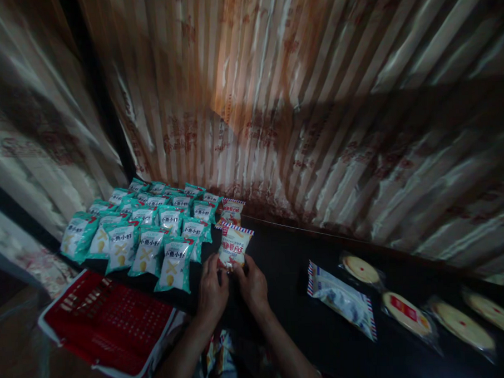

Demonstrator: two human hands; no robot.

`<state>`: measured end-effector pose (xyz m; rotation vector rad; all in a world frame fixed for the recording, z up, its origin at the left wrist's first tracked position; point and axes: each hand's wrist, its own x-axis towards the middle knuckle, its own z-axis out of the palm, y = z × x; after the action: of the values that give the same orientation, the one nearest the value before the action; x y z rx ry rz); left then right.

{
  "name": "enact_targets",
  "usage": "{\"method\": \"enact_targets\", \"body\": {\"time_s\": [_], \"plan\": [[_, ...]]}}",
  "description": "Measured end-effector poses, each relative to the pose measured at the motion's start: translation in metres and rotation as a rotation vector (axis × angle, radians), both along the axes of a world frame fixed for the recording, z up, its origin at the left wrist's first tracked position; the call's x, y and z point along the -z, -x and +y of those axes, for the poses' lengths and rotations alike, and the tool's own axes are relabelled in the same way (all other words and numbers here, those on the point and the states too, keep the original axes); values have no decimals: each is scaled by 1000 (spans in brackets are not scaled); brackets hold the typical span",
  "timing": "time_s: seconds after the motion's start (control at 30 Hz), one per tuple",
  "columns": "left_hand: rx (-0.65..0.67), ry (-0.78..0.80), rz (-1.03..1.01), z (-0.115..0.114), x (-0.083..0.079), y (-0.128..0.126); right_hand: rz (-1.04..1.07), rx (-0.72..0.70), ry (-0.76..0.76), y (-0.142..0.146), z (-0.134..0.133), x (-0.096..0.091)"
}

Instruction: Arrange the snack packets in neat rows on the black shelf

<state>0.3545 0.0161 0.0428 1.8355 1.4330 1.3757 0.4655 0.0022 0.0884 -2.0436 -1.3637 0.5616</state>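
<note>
In the head view, the left hand (212, 288) and the right hand (253, 283) are side by side, partly closed, with fingers bent, and between them they hold a small cream-coloured shiny snack bag with red writing and a striped top edge (233, 244). The thumbs are by its bottom, but the fingertips behind it are hidden, and I cannot tell if its bottom touches the long black table (276, 266). Just behind it is a darker reddish bag with a striped top (231, 211), its lower part covered. To the left stand rows of green and white shiny snack bags (123, 245); the back ones are mostly hidden by the front ones. Below them is a red plastic basket with holes and a pale rim (111, 323). On the right lies a long silvery-blue bag with striped ends (342, 299), near four pale round flat things in clear wrap (362, 269), the farthest almost at the picture's edge. At the bottom, more crinkly bags (221, 357) are dark, cut off and hard to see. A wrinkly striped sheet (248, 100) hangs behind, its red print too blurry to read.
</note>
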Motion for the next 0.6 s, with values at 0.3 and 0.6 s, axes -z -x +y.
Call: {"method": "enact_targets", "body": {"time_s": [0.3,0.6], "plan": [[-14,-37,123,25,7,-14,-59,14,-63,-7,36,2],[-34,-66,221,36,1,-19,65,-3,-125,-11,55,6]]}}
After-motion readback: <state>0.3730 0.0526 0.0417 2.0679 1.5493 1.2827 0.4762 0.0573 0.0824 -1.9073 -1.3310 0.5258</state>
